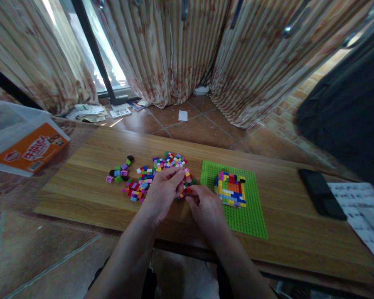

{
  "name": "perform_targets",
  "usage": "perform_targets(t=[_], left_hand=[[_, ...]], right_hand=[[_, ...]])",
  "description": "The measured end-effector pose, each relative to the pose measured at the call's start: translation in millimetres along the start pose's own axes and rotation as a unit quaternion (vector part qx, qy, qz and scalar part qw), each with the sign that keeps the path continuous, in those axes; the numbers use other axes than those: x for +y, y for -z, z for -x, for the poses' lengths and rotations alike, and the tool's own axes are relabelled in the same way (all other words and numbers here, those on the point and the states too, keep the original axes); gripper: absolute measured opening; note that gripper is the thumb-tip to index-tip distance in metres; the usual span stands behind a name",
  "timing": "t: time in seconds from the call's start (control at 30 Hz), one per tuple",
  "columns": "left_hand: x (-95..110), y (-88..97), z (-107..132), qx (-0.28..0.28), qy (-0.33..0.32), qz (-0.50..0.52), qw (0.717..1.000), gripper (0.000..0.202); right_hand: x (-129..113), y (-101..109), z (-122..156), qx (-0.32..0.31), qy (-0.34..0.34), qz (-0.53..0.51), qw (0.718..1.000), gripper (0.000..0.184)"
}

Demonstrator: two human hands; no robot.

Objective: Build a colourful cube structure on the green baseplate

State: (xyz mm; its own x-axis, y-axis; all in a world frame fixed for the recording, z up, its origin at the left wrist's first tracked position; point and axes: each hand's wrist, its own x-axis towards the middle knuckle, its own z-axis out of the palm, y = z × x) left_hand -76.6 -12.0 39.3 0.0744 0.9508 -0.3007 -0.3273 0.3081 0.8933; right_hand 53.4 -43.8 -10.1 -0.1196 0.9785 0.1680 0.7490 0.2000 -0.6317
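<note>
A pile of small coloured bricks [162,168] lies on the wooden board [90,182]. My left hand [163,191] rests over the pile's right edge, fingers curled and pinching at bricks. My right hand [205,205] meets it from the right, fingertips closed on a small brick piece [183,192] between the two hands. Just right of my hands is a green baseplate [252,218] carrying a multicoloured brick build [231,189].
A few loose black, purple and green bricks [120,172] sit left of the pile. A black phone [321,193] and printed paper [361,216] lie at the right. A plastic box with an orange label [28,151] stands far left. Curtains and papers are beyond on the tiled floor.
</note>
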Motion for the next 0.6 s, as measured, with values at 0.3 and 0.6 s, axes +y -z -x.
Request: perform_targets(t=[0.3,0.6], left_hand=[[1,-2.0,3,-0.025,-0.007,-0.044,0.999,0.028],[-7,-5.9,1,-0.069,-0.032,-0.107,0.991,0.022]], right_hand=[[-2,15,-4,0.084,-0.001,-0.072,0.994,0.021],[-8,22,-6,0.109,-0.106,-0.349,0.925,0.025]])
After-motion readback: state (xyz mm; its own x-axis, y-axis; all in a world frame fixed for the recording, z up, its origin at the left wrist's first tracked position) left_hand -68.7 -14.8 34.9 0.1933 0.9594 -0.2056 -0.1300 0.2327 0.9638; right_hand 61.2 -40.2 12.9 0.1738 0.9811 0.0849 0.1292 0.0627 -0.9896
